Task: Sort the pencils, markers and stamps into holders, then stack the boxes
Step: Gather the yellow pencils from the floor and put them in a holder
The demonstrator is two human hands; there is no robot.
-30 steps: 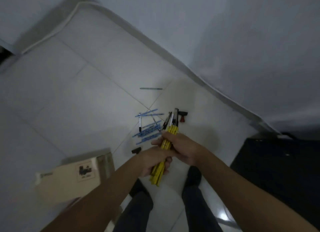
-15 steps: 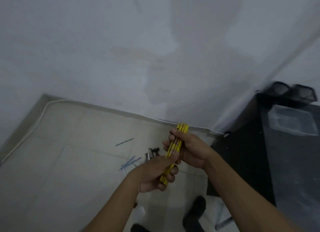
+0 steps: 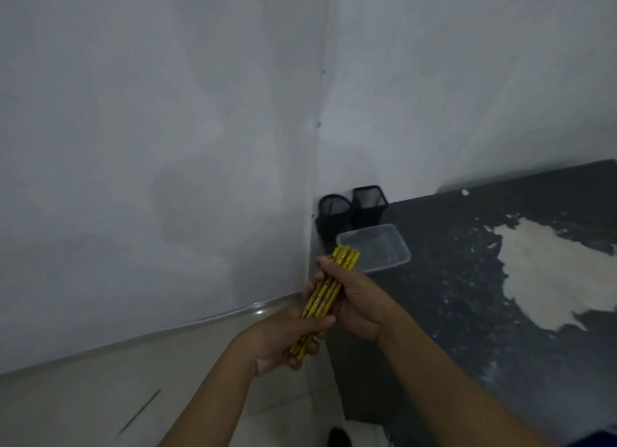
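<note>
- left hand (image 3: 289, 339) curls round the low end of the pencils (image 3: 323, 299); keep the bundle even
- right hand (image 3: 354, 299) grips its upper half, above the table edge
- mesh holders (image 3: 334, 216) stand beyond in the corner; lower the bundle upright into one

Two pale grey-white walls (image 3: 167, 146) meet in a vertical corner seam (image 3: 320, 112), left wall blotchy with darker patches. Dim, flat light, no window in view. Light tiled floor (image 3: 83, 396) at lower left, with a shiny pale skirting strip (image 3: 233, 313) along the wall base. Dark speckled counter (image 3: 467, 313) fills the right side, pushed into the corner, with a large cream-white worn patch (image 3: 551, 273) on its top and a small white fleck (image 3: 464, 192) near the back edge.
</note>
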